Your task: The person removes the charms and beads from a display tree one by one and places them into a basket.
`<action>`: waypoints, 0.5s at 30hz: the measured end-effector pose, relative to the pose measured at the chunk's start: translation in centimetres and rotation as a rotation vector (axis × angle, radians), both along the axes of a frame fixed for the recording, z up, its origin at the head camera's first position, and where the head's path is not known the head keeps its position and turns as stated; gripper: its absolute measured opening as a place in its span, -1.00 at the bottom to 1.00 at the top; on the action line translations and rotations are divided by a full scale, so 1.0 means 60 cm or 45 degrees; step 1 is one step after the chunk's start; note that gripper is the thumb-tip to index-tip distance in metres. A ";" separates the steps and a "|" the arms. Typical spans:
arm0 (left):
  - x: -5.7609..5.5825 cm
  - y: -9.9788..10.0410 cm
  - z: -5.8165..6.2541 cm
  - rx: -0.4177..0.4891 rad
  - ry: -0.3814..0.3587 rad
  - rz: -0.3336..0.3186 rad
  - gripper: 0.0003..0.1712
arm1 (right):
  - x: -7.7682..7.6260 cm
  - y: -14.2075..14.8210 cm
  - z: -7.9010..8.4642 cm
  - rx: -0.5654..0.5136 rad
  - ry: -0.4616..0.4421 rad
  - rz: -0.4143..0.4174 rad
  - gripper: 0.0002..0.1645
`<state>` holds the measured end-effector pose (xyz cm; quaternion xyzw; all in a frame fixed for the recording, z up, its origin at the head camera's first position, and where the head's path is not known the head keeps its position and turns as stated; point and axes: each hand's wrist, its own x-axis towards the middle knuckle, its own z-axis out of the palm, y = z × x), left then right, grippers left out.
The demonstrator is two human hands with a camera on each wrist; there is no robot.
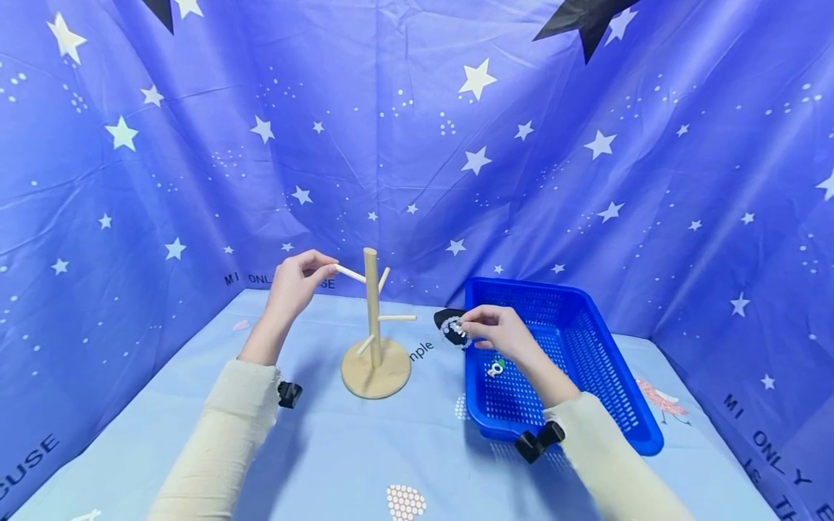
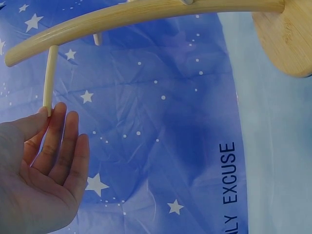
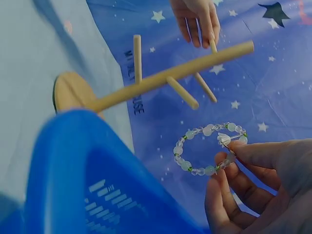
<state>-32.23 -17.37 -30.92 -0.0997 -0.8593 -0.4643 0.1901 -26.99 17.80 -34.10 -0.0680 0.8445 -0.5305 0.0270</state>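
Observation:
A wooden peg stand (image 1: 374, 311) with a round base and several side pegs stands upright on the table. My left hand (image 1: 301, 281) pinches the tip of its upper left peg (image 2: 49, 80) between thumb and fingers. My right hand (image 1: 500, 331) pinches a beaded bracelet (image 3: 191, 169) of clear, whitish and green beads, with a white flower-like charm (image 3: 224, 139) near the fingertips. The bracelet hangs as an open loop at the left rim of the blue basket, to the right of the stand and apart from its pegs.
The blue plastic basket (image 1: 478, 416) stands on the right of the table. Inside it lies a small white and green item (image 1: 496, 368). A light blue printed cloth (image 1: 339, 463) covers the table, and a starry blue curtain (image 1: 391, 166) hangs behind and at both sides.

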 end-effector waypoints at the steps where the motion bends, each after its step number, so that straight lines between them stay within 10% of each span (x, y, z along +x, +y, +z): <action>1: 0.000 0.000 0.000 0.002 -0.001 -0.003 -0.74 | -0.002 0.004 0.000 -0.003 -0.002 -0.006 -0.71; 15: -0.001 0.000 0.000 0.000 0.004 -0.006 -0.74 | -0.032 0.065 -0.012 0.038 0.024 0.002 -0.65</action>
